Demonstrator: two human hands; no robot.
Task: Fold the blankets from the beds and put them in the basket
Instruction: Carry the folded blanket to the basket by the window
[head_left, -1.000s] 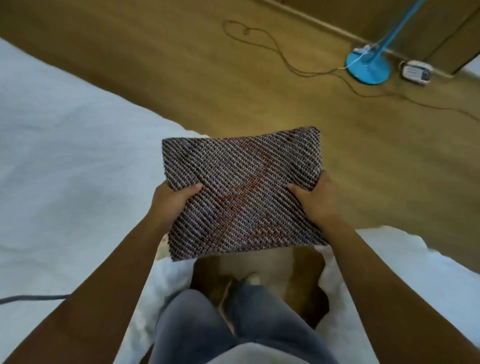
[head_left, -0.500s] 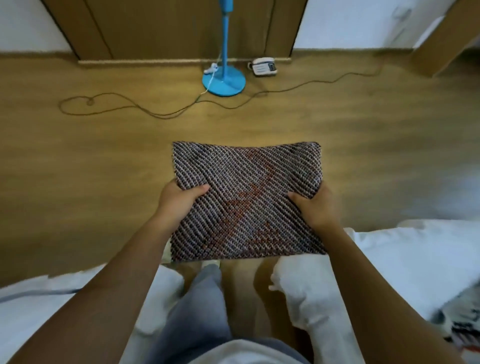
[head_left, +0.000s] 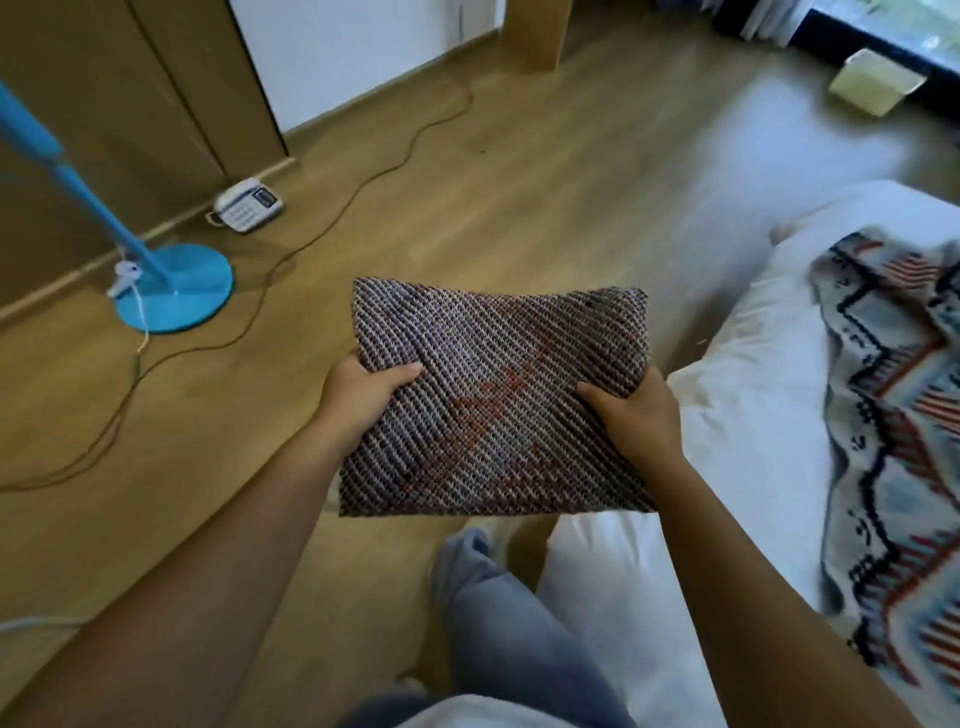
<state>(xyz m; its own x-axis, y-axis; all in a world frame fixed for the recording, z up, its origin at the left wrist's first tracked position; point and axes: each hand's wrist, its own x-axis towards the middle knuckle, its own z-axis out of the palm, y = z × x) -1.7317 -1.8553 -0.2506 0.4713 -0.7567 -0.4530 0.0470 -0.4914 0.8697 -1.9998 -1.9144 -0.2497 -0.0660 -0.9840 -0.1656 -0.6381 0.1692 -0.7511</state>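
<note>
Squarely between both hands (head_left: 363, 397) (head_left: 639, 418); thick, coarse-knit, rectangular folded blanket (head_left: 498, 364)

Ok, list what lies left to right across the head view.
blue round fan base → white corded telephone → left hand → folded dark woven blanket → right hand → white bed → unfolded red, white and blue patterned blanket

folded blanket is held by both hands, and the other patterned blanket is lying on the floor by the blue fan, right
Not quite. The head view shows the patterned blanket lying on the white bed, not on the floor. The left hand and right hand do hold the folded blanket.
</note>
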